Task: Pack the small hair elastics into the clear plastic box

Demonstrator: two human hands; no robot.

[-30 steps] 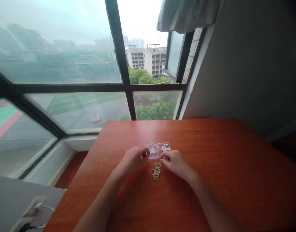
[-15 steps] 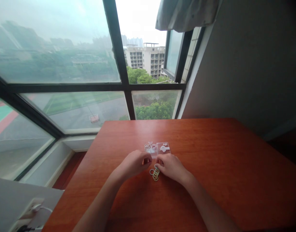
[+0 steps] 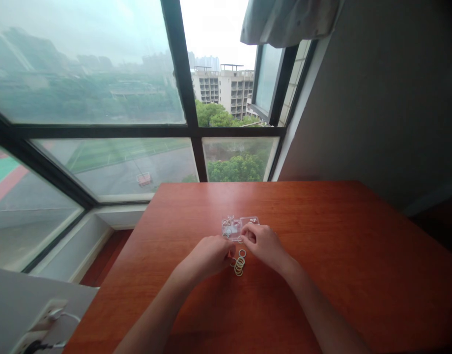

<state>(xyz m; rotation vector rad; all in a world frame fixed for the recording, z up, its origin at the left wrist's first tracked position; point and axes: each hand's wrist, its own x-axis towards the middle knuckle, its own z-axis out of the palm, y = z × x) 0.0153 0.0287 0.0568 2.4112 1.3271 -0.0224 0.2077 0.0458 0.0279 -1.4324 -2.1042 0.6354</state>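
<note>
The window (image 3: pixel 192 132) stretched beyond both hands, one pane swung outward. A wall (image 3: pixel 362 98) rose to the right of the right hand, and a curtain (image 3: pixel 290 22) hung high beyond it. Beneath both hands was the red-brown table (image 3: pixel 340 255). The left hand (image 3: pixel 211 253) was bent down with thumb and fingers drawn together at the near-left edge of the rings; whether it gripped one could not be told. The right hand (image 3: pixel 265 240) was closed in a pinch on a pale ring (image 3: pixel 240 240), its fingertips at the near edge of the case. The clear case (image 3: pixel 241 227) lay open just past both hands, small pieces in its left half, its right half partly covered by the right hand. The rings (image 3: pixel 239 266) lay overlapping on the near side, between the two hands, with one slightly apart at the far end.
</note>
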